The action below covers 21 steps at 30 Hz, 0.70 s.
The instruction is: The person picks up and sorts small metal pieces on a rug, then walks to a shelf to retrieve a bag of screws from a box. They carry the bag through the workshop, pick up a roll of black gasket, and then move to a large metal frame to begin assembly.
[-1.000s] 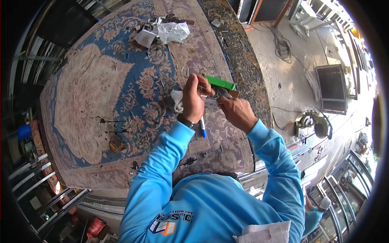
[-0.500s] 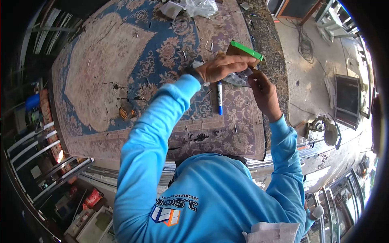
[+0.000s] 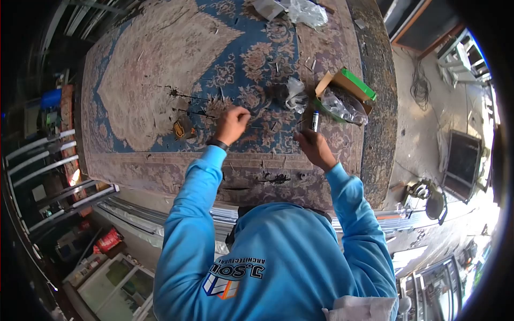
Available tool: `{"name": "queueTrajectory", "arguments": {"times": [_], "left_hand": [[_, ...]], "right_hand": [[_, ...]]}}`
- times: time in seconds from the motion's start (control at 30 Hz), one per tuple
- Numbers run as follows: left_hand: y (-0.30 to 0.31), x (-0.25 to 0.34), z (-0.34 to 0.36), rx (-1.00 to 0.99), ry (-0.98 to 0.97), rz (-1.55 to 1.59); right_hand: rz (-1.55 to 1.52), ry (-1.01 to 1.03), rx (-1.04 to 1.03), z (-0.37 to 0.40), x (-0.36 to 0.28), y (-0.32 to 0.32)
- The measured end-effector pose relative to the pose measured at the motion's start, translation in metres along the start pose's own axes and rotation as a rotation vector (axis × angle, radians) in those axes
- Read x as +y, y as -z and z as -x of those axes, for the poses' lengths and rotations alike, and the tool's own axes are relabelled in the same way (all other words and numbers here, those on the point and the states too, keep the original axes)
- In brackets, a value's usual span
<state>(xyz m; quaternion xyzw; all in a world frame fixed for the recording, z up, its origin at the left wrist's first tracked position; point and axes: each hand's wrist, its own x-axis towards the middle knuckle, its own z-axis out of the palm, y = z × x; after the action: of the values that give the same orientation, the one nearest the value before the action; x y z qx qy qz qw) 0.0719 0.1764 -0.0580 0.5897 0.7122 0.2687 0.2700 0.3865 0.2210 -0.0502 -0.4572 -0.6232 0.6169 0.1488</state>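
The marker lay on the rug that covered the bench, just past the fingertips of the right hand. That hand rested on the rug with its fingers bent. I could not tell if it touched the marker or held anything. Farther out from the right hand sat a clear plastic bag and a cardboard box with a green edge. A crumpled bit of plastic lay out past the gap between the two hands. The left hand was well apart from the right one, with a black watch on its wrist. Its fingers were curled in tight on the rug, and I could not tell if they pinched anything. A small orange and black thing lay just to its left.
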Motion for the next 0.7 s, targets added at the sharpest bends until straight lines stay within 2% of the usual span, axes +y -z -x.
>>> {"name": "queueTrajectory", "arguments": {"times": [0.03, 0.07, 0.17, 0.2, 0.23, 0.27, 0.3, 0.37, 0.4, 0.47, 0.5, 0.53, 0.57, 0.6, 0.7], "left_hand": [[-0.007, 0.001, 0.001, 0.028, -0.05, -0.081], [-0.012, 0.003, 0.002, 0.015, -0.01, -0.058], [-0.024, -0.022, 0.006, 0.106, 0.05, 0.0], [-0.02, -0.019, 0.008, 0.113, -0.038, -0.052], [-0.015, -0.013, 0.01, 0.123, -0.121, -0.113], [-0.011, -0.008, 0.014, 0.01, -0.081, -0.115], [-0.021, -0.019, 0.018, 0.015, -0.125, -0.086], [-0.028, -0.019, 0.033, 0.033, -0.144, -0.081], [-0.019, -0.023, 0.033, 0.094, -0.092, -0.038], [-0.01, -0.027, 0.031, 0.2, -0.002, 0.06], [0.006, -0.037, 0.025, 0.382, -0.042, 0.04], [0.026, -0.05, 0.022, 0.499, -0.058, -0.174], [0.04, -0.059, 0.022, 0.508, 0.092, -0.27], [0.049, -0.074, 0.023, 0.503, 0.076, -0.32], [0.058, -0.104, 0.029, 0.175, 0.119, -0.389]], "right_hand": [[-0.081, -0.084, -0.072, -0.011, -0.005, -0.004], [-0.244, -0.21, -0.117, -0.015, -0.018, -0.005], [-0.574, -0.343, -0.116, -0.014, -0.027, 0.005], [-0.651, -0.351, -0.079, -0.008, -0.033, 0.007], [-0.691, -0.416, -0.024, 0.0, -0.038, 0.011], [-0.715, -0.473, 0.03, 0.007, -0.043, 0.016], [-0.736, -0.507, -0.006, 0.017, -0.043, 0.026], [-0.812, -0.568, 0.056, 0.027, -0.012, 0.029], [-0.843, -0.595, 0.112, 0.033, -0.014, 0.025], [-0.923, -0.568, 0.047, 0.048, -0.009, 0.025], [-0.978, -0.528, 0.012, 0.053, -0.004, 0.025], [-0.992, -0.519, 0.021, 0.056, 0.0, 0.025], [-1.007, -0.51, 0.032, 0.061, 0.001, 0.025], [-1.019, -0.498, 0.042, 0.063, 0.001, 0.026], [-0.797, -0.534, 0.126, 0.061, -0.009, 0.022]]}}
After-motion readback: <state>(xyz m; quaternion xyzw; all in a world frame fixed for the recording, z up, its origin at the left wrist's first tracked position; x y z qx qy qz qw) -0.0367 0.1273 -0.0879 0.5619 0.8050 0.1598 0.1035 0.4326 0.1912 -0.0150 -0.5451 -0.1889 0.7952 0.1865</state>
